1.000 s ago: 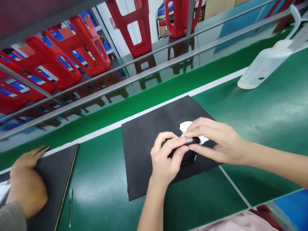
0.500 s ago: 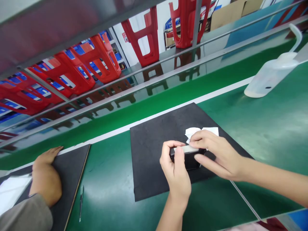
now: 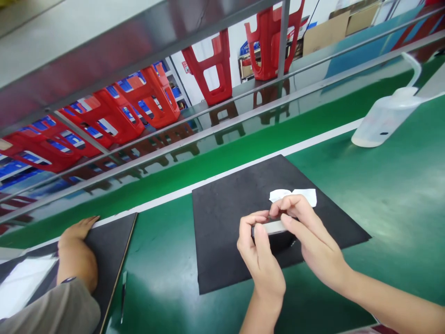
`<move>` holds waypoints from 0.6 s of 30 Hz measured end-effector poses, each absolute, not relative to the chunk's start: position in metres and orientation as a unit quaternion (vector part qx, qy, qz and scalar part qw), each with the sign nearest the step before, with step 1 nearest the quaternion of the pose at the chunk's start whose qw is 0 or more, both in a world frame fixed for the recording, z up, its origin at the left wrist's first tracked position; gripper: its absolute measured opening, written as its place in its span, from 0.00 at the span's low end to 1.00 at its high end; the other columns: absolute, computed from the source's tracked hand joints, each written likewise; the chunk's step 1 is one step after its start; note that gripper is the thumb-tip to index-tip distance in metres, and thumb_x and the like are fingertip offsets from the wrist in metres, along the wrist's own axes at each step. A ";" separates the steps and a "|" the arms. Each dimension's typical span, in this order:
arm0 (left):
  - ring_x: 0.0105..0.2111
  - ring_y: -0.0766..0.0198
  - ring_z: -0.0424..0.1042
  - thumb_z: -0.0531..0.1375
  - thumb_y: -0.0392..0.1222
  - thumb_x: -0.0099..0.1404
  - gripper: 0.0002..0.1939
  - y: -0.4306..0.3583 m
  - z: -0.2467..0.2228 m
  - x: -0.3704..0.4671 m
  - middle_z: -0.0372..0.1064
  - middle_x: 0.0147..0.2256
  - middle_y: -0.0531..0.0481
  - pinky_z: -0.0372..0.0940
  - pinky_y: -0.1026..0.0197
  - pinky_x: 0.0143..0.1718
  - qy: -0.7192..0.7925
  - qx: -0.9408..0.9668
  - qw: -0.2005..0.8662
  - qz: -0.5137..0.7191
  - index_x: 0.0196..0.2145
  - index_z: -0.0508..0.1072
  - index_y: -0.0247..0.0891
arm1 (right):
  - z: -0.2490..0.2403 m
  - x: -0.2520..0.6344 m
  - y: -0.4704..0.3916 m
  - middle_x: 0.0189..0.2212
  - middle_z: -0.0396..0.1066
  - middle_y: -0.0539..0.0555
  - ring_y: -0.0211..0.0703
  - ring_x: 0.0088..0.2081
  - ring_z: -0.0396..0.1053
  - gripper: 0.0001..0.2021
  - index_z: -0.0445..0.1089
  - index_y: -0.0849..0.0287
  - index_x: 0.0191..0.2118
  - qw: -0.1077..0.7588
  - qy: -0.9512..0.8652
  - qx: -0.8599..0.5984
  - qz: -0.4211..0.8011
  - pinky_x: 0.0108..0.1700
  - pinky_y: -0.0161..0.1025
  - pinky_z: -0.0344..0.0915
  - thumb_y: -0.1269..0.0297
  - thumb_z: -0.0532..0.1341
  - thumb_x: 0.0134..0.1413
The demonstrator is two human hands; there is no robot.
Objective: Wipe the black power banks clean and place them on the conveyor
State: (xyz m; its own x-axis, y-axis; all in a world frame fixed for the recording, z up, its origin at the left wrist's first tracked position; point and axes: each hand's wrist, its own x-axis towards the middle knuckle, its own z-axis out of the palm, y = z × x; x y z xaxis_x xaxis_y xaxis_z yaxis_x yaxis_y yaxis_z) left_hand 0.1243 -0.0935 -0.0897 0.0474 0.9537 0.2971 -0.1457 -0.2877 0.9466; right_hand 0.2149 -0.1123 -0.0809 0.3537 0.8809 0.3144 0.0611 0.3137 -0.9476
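Note:
Between my hands is a small black box-shaped object [image 3: 281,240] with a pale grey strip [image 3: 274,227] along its upper edge; its exact kind does not show. My left hand [image 3: 262,260] closes around its left end, thumb on the near side and fingers behind. At the right end, my right hand [image 3: 318,246] pinches it between thumb and curled fingertips. The object is held over a black mat [image 3: 225,246]. White paper scraps [image 3: 306,197] lie on the mat just beyond my right fingers.
A co-worker's arm [image 3: 78,262] rests on another black mat [image 3: 111,250] at the left, near white sheets [image 3: 26,283]. Thin tweezers [image 3: 123,297] lie between the mats. A wash bottle [image 3: 384,118] stands back right. Red plastic stools [image 3: 212,69] sit beyond the metal rail.
My right hand has shifted from lying over the object's top to gripping its right end, its thumb now higher. The object looks tilted a little differently. The view has moved slightly.

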 end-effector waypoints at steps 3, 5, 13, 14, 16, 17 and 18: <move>0.37 0.63 0.71 0.51 0.42 0.68 0.08 -0.099 -0.097 0.125 0.70 0.35 0.50 0.66 0.60 0.38 0.366 0.558 0.427 0.610 0.33 0.66 0.40 | -0.081 0.210 -0.115 0.31 0.63 0.51 0.43 0.34 0.64 0.03 0.60 0.52 0.37 0.659 -0.482 -0.511 0.268 0.36 0.39 0.64 0.61 0.53 0.60; 0.35 0.64 0.71 0.52 0.39 0.68 0.06 -0.103 -0.102 0.126 0.70 0.34 0.50 0.67 0.61 0.36 0.380 0.567 0.375 0.627 0.33 0.66 0.40 | -0.081 0.207 -0.118 0.31 0.63 0.51 0.43 0.33 0.64 0.03 0.61 0.53 0.37 0.653 -0.497 -0.518 0.241 0.34 0.38 0.64 0.63 0.57 0.57; 0.36 0.58 0.76 0.49 0.43 0.68 0.08 -0.096 -0.092 0.123 0.74 0.33 0.51 0.68 0.48 0.44 0.280 0.630 0.162 0.706 0.33 0.66 0.43 | -0.076 0.205 -0.133 0.38 0.69 0.53 0.43 0.42 0.67 0.07 0.65 0.49 0.41 0.742 -0.422 -0.441 0.278 0.44 0.37 0.67 0.61 0.51 0.62; 0.35 0.57 0.76 0.49 0.44 0.68 0.09 -0.093 -0.086 0.119 0.75 0.33 0.51 0.68 0.46 0.45 0.259 0.650 0.114 0.706 0.34 0.67 0.43 | -0.076 0.208 -0.133 0.43 0.69 0.54 0.44 0.45 0.67 0.10 0.66 0.49 0.44 0.732 -0.397 -0.462 0.305 0.46 0.39 0.68 0.57 0.51 0.62; 0.35 0.57 0.77 0.48 0.46 0.68 0.10 -0.090 -0.074 0.109 0.76 0.33 0.50 0.69 0.46 0.45 0.226 0.701 0.034 0.675 0.35 0.67 0.44 | -0.076 0.216 -0.133 0.48 0.70 0.55 0.49 0.48 0.68 0.18 0.70 0.50 0.46 0.675 -0.351 -0.495 0.419 0.48 0.44 0.69 0.49 0.51 0.60; 0.35 0.57 0.77 0.47 0.47 0.68 0.11 -0.090 -0.070 0.103 0.77 0.33 0.50 0.69 0.47 0.45 0.209 0.731 0.009 0.650 0.35 0.67 0.45 | -0.075 0.220 -0.133 0.47 0.71 0.56 0.51 0.47 0.70 0.21 0.72 0.51 0.46 0.636 -0.335 -0.489 0.495 0.47 0.46 0.70 0.45 0.51 0.58; 0.35 0.58 0.78 0.47 0.48 0.68 0.12 -0.091 -0.069 0.099 0.77 0.33 0.50 0.69 0.48 0.47 0.192 0.759 -0.005 0.622 0.36 0.67 0.44 | -0.074 0.224 -0.132 0.45 0.74 0.57 0.53 0.46 0.72 0.22 0.74 0.52 0.44 0.599 -0.323 -0.467 0.565 0.45 0.48 0.71 0.44 0.52 0.57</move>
State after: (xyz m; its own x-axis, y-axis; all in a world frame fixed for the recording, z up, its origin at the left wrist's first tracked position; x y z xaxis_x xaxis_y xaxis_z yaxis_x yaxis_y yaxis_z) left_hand 0.0990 -0.0910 -0.0686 0.1527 0.2856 0.9461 0.2971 -0.9263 0.2317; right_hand 0.2241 -0.1321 -0.0743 0.1536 0.9780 -0.1410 -0.3742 -0.0745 -0.9243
